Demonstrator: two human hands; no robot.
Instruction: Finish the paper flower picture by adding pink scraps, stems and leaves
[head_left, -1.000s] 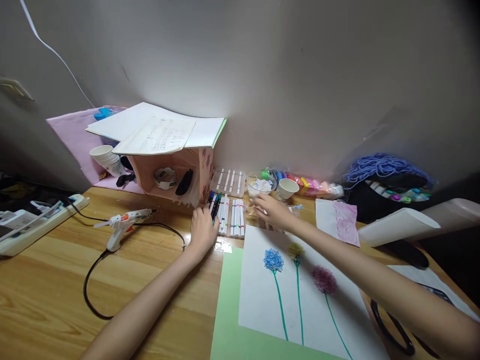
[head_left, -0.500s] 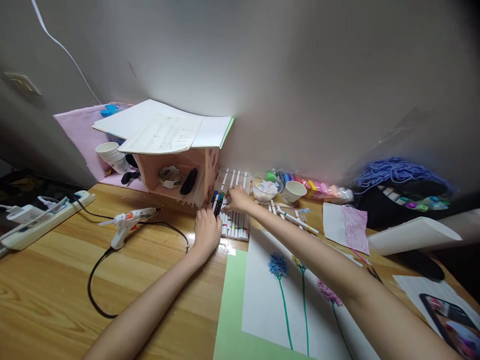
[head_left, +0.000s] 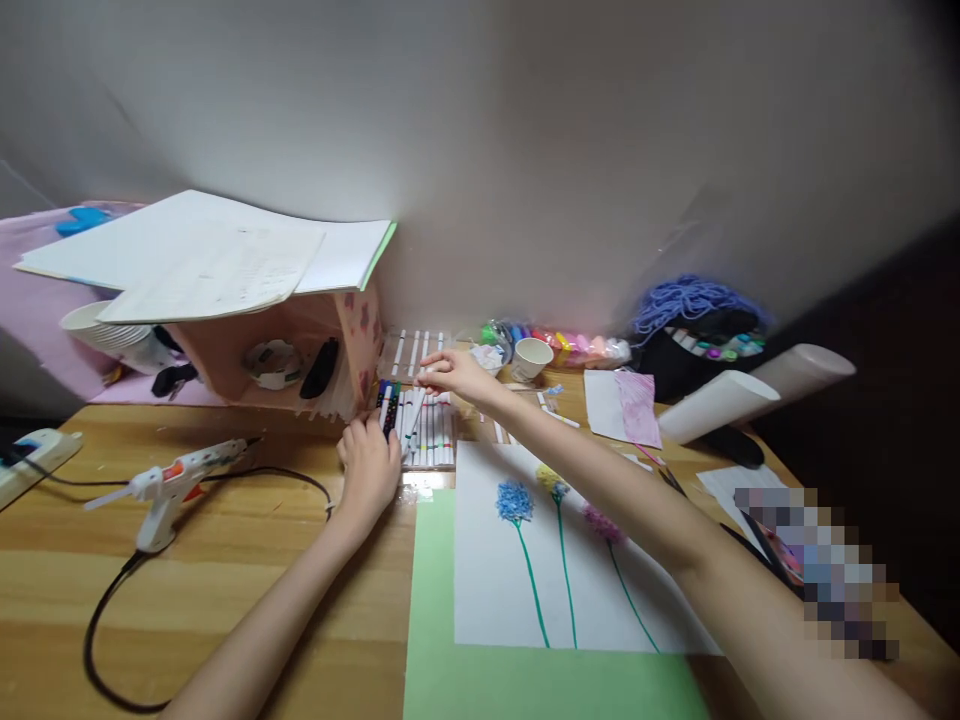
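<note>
A slim white marker (head_left: pixel 416 410) stands tilted over the clear plastic case (head_left: pixel 406 355), which lies near the back edge of the bench (head_left: pixel 247 560), roughly midway along it. The right hand (head_left: pixel 456 376) has its upper end in a pinch, thumb and fingertips drawn together around the barrel; the lower end points down and towards the left hand (head_left: pixel 370 460), among the other white markers (head_left: pixel 435 425). The left hand is loosely curled at the case's near left corner, its fingertips up against the dark pens (head_left: pixel 392 400); whether it grips one is hidden.

The marker looks like light, stiff plastic, smooth enough to roll or twist between fingertips but hardly fragile. Held so near one end, it should swing easily if its lower end meets a neighbour; a hold around mid-barrel would likely steady it. Its mates lie close side by side, so lifting one seems easiest by an end, where fingers can get under it. The case looks thin and light, likely to slide on the bench if nudged, so steadying it by its near rim makes sense. The drawing sheet (head_left: pixel 491 600), towards the bench's near edge, looks thin and easily creased.
</note>
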